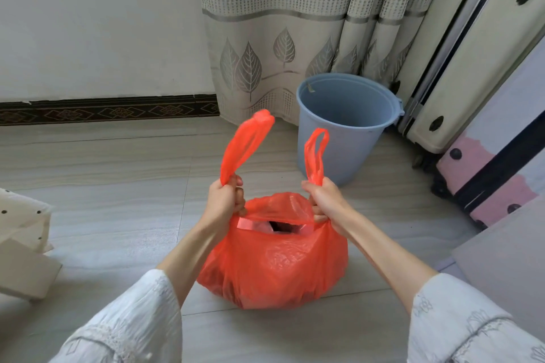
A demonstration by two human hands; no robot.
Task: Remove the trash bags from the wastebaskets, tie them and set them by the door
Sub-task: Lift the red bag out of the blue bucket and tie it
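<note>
Trash bag [274, 262] on floor | handles gripped: left hand [225, 200], right hand [323, 200]

I see the trash bag [272, 259] sitting on the floor [118, 200] directly before me, at twelve o'clock. My left hand [225, 200] grips its handle at eleven, my right hand [323, 200] the handle at one. Behind the bag, toward one o'clock, stands the wastebasket [345, 127], with the curtain [280, 38] behind it. Suitcases [472, 97] lean at two o'clock.
</note>
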